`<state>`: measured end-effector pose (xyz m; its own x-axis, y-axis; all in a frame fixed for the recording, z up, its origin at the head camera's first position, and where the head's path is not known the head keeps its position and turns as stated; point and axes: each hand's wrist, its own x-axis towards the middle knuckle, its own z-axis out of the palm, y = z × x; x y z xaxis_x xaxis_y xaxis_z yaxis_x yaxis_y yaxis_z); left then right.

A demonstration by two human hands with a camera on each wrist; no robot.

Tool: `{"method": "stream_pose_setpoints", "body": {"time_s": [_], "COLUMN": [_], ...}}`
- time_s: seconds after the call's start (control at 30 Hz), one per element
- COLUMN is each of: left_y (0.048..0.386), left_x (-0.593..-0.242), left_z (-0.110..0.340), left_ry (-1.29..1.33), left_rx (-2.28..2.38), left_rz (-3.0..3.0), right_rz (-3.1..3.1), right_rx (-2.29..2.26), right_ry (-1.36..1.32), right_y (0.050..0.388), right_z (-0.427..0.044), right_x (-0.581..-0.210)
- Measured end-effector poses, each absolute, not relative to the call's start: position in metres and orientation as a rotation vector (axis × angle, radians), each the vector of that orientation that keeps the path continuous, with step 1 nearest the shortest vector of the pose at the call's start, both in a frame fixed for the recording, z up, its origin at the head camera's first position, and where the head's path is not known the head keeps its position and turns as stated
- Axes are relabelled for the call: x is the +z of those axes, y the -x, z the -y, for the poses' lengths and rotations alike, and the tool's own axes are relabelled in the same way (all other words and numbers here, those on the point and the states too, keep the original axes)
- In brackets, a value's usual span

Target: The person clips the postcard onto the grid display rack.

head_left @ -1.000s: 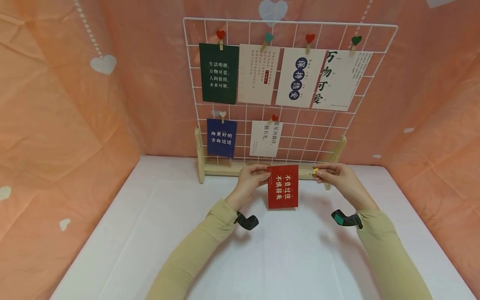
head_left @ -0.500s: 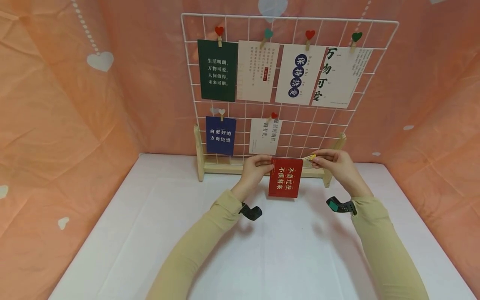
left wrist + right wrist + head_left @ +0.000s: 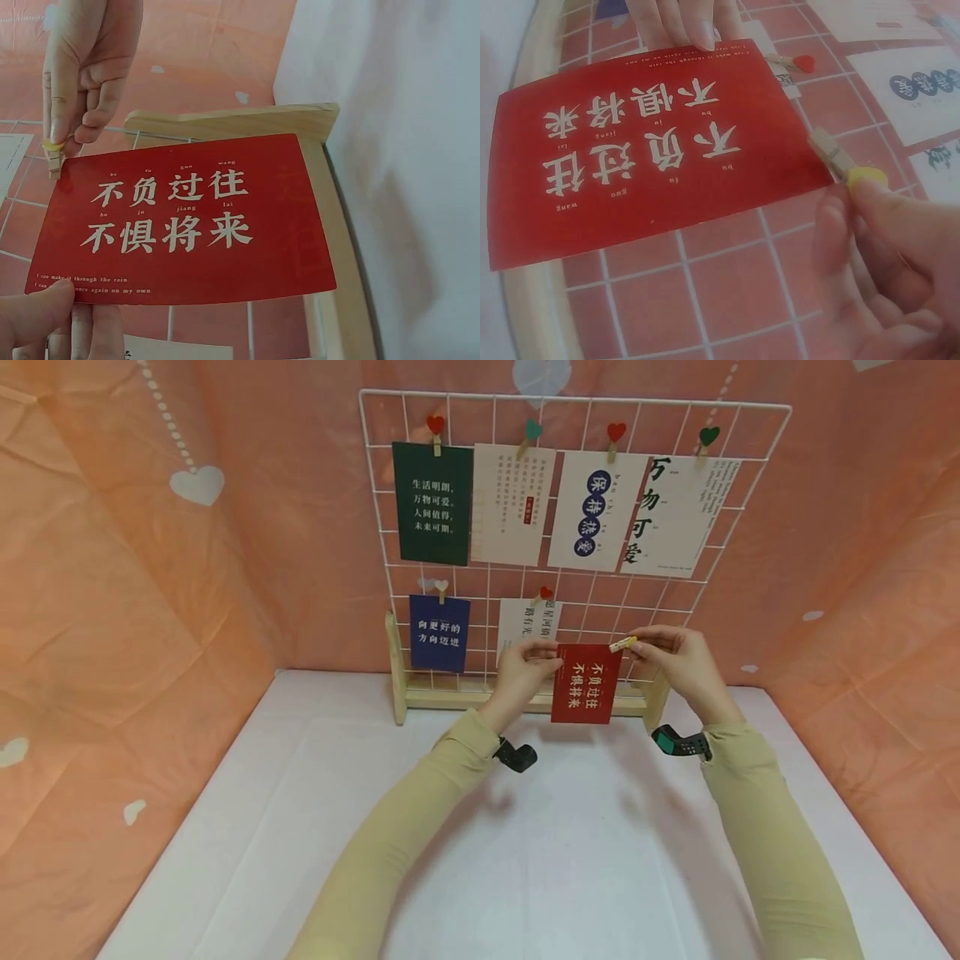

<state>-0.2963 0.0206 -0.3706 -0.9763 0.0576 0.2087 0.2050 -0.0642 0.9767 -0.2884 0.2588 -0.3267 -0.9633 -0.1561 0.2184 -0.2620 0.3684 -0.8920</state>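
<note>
A red postcard (image 3: pixel 586 685) with white lettering hangs in front of the lower part of a white wire grid (image 3: pixel 487 578). My left hand (image 3: pixel 522 677) pinches its left edge, thumb in front and fingers behind, as the left wrist view shows. In my right hand (image 3: pixel 684 662) a small wooden clothespin (image 3: pixel 831 152) with a yellow end is pinched between thumb and fingers. The clothespin's tip is at the card's upper right corner; whether it grips the card or a wire, I cannot tell. Part of a white card (image 3: pixel 527 622) on the grid is hidden behind my left hand.
Several cards hang along the grid's upper row from heart clothespins, among them a dark green card (image 3: pixel 432 503). A blue card (image 3: pixel 438 633) hangs lower left. The grid stands on a wooden base (image 3: pixel 450 700) on a white table (image 3: pixel 337 760), with pink cloth behind.
Both hands have risen toward the grid, carrying the red postcard up and slightly right. The clothespin, at first apart from the card, has come to its upper right corner.
</note>
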Motion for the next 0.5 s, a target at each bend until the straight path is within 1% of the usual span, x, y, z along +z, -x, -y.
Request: {"method": "stream_pose_setpoints", "body": {"time_s": [0.5], "left_y": [0.314], "left_x": [-0.351], "left_z": [-0.037], "left_ry": [0.309], "left_rx": [-2.07], "left_rz": [2.002], "right_rz": [2.378], "right_rx": [1.608], "right_ry": [-0.347], "right_y": [0.302], "right_z": [-0.264], "right_x": [-0.302]}}
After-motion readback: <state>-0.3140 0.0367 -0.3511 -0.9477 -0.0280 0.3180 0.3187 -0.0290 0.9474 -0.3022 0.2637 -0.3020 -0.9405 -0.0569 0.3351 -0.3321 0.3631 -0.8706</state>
